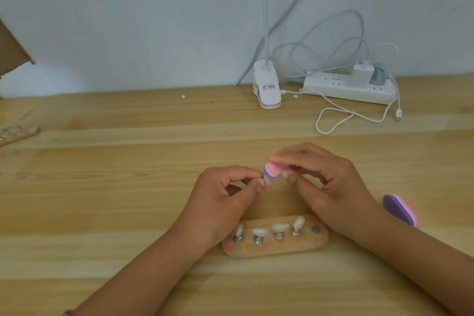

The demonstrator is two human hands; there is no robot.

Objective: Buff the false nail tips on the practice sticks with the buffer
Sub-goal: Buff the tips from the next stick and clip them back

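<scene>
Here, in the head view, the person's left hand (225,195) pinches one false nail tip (266,182) between thumb and forefinger just above the wooden table (128,187), its practice stick hidden among the fingers. The right hand (325,182) pinches the pink-and-purple buffer (274,168) by its sides and holds its end on the tip. Nearer the person, a wooden holder (279,247) carries four more tipped sticks (259,233) and shows one bare socket (315,229); a second buffer (401,209) lies beside the right forearm. The tip looks thin, light and glossy, likely to flex or slip under pressure, so it is probably best gripped low, close under the tip. The foam buffer appears soft and light, and a fingertip hold near its working end should suit it.
</scene>
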